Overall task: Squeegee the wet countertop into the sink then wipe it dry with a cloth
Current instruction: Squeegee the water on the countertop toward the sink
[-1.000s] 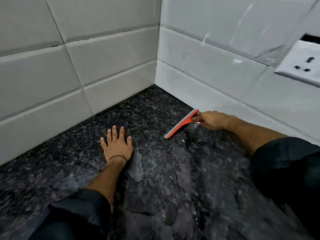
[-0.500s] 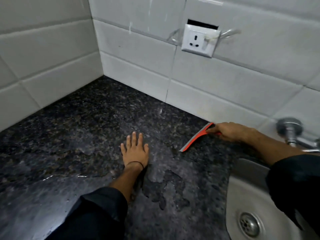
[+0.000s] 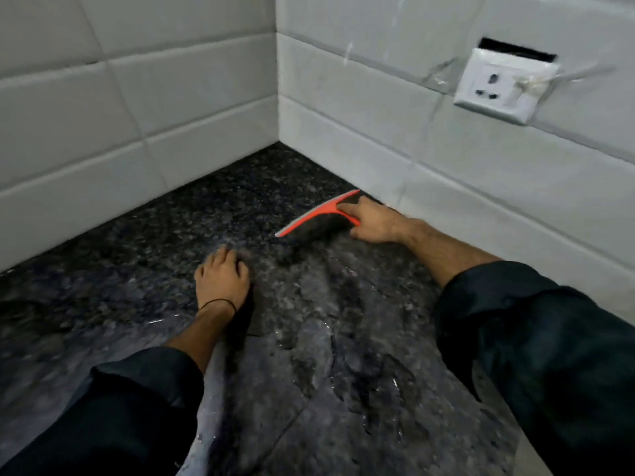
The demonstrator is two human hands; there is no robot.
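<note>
A dark speckled granite countertop [image 3: 144, 255] runs into a tiled corner, and patches of water shine on it in the middle and near me. My right hand [image 3: 372, 223] grips an orange squeegee [image 3: 314, 216] close to the back wall, its blade down on the stone and angled toward the left. My left hand [image 3: 222, 278] rests on the wet counter in front of the blade, palm down with the fingers curled slightly, holding nothing. Neither the sink nor a cloth is in view.
White tiled walls [image 3: 137, 108] close off the counter on the left and at the back. A white wall socket [image 3: 500, 85] hangs loose on the back wall at the upper right, with a dark gap above it.
The view swung back left, so the sink and tap dropped out of sight. My right hand carried the squeegee back toward the corner along the back wall. My left hand's fingers curled in.
</note>
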